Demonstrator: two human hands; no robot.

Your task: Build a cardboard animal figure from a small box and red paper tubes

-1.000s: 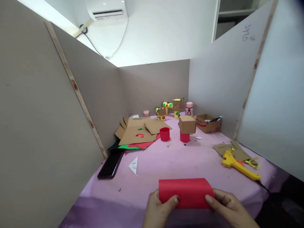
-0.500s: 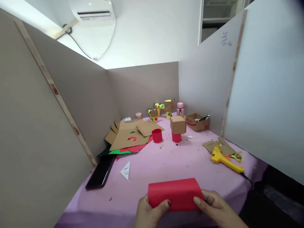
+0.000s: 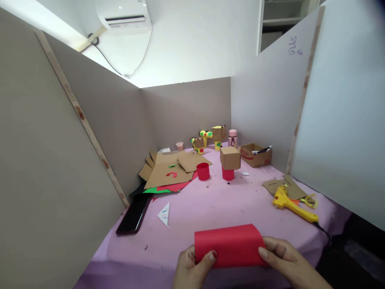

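Note:
A sheet of red paper, bent over along its top, is held between both hands just above the table's near edge. My left hand grips its left end, thumb on the front and fingers behind. At the right end, my right hand pinches the paper with the thumb in front and the fingers curled behind. Farther back stand a short red paper tube and a cardboard box resting on another red tube.
A yellow glue gun lies at the right beside cardboard scraps. To the left are a phone, a white paper triangle and stacked cardboard sheets. Yellow spotted figures, a pink bottle and an open carton stand behind.
The whole scene has shifted slightly right in view. Both hands still hold the red paper, and its right side looks a little flatter and wider, with the right hand farther out.

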